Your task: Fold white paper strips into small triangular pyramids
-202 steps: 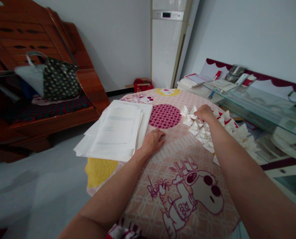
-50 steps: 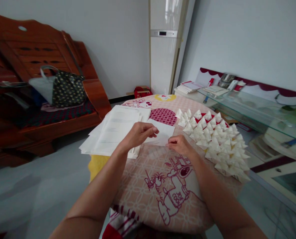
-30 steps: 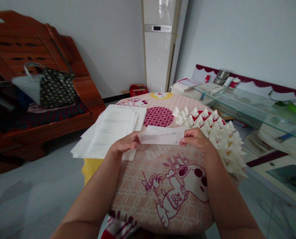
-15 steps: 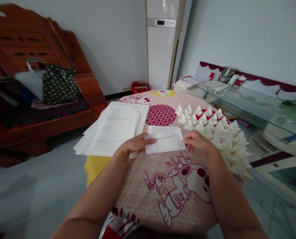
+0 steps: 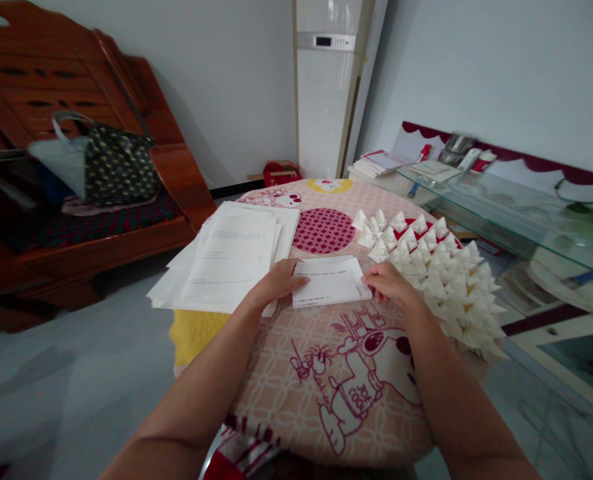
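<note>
At the centre of the frame, the left hand [image 5: 280, 280] pinches one end of a white folded paper [image 5: 329, 281], its fingers nearly closed; the right hand [image 5: 387, 281] pinches the other end. To the left lies the paper stack [image 5: 231, 257], to the right stand many folded paper points [image 5: 436, 280], all on the desk [image 5: 326, 373].

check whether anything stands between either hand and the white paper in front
Nothing visible does: the left hand grips the left end of the white paper, and the right hand holds its right edge.
</note>
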`<state>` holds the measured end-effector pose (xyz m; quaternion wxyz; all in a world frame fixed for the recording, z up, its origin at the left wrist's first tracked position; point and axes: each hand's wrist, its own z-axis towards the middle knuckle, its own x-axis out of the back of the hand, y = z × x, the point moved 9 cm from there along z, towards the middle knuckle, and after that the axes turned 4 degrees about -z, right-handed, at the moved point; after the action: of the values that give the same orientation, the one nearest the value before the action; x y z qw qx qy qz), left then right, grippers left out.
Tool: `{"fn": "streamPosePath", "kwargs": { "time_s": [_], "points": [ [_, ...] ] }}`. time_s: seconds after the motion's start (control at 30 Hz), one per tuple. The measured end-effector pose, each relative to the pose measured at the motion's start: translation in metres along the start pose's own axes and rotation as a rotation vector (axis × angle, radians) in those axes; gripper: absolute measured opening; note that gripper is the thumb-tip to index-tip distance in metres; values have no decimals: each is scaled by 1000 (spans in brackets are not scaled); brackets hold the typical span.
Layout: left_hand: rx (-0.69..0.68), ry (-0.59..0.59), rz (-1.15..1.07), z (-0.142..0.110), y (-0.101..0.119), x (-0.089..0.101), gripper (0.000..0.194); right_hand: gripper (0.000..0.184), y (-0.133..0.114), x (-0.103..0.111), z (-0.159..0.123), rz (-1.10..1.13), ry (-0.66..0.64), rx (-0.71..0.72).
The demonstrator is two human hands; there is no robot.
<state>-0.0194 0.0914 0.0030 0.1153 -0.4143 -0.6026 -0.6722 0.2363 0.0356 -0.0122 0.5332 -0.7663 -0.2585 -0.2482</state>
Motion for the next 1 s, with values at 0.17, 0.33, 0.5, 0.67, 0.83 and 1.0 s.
{"fn": "streamPosePath", "kwargs": {
  "time_s": [0.17,0.33,0.5,0.67,0.83,1.0],
  "points": [
    [18,104,45,-1,0,7,70,26,-2,4,10,-83,145,48],
    [35,156,130,-5,3,8,80,18,-1,7,19,-172,289,59],
    [62,193,251,-10,8,7,87,12,-5,6,20,-272,390,101],
    [50,248,276,-13,13,11,90,31,-9,10,17,-279,455,133],
    [60,234,329,-14,13,11,49,36,-10,7,17,-243,414,169],
    [60,178,333,-11,8,6,24,26,-10,4,18,-254,365,165]
  ]
}}
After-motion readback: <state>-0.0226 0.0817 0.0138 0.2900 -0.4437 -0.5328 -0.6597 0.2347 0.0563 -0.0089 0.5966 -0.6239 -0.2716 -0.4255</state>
